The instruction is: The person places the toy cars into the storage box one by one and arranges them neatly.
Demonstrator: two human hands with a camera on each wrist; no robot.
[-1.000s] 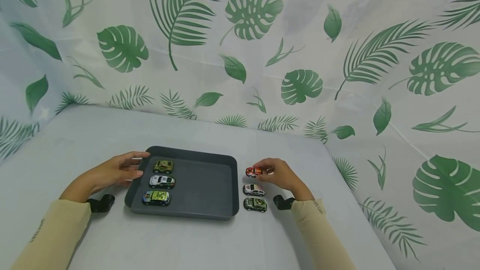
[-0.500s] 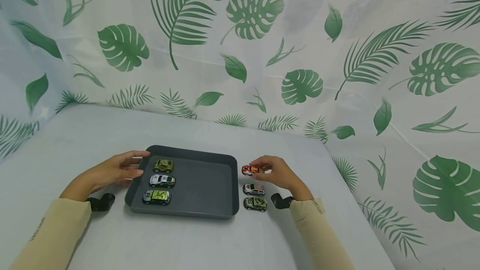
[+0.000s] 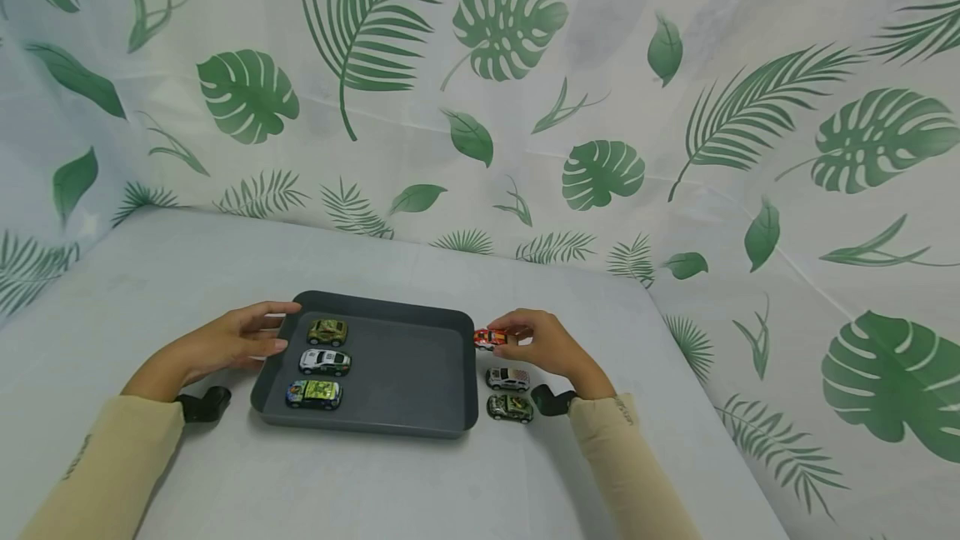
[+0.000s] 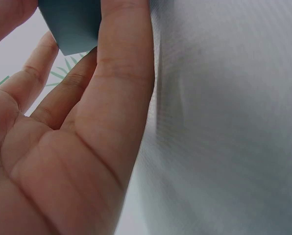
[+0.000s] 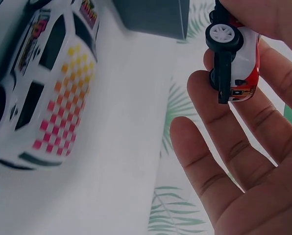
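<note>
In the head view, the right hand (image 3: 546, 346) pinches a red car (image 3: 487, 338) beside the tray (image 3: 412, 365); three cars (image 3: 324, 362) look done inside, two cars (image 3: 507, 379) are left. In the left wrist view, the left hand (image 4: 89, 132) touches the tray with straight fingers. In the right wrist view, a checkered car (image 5: 58, 88) sits left of the pinching fingers.

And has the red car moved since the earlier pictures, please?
Yes, the red car has moved left in the head view, closer to the gray tray.

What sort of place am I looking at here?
Likely a small staged filming setup: leaf-print sheeting stands behind a white tabletop, toy cars sit in and beside a gray tray, and two black wrist-worn devices look like cameras.
</note>
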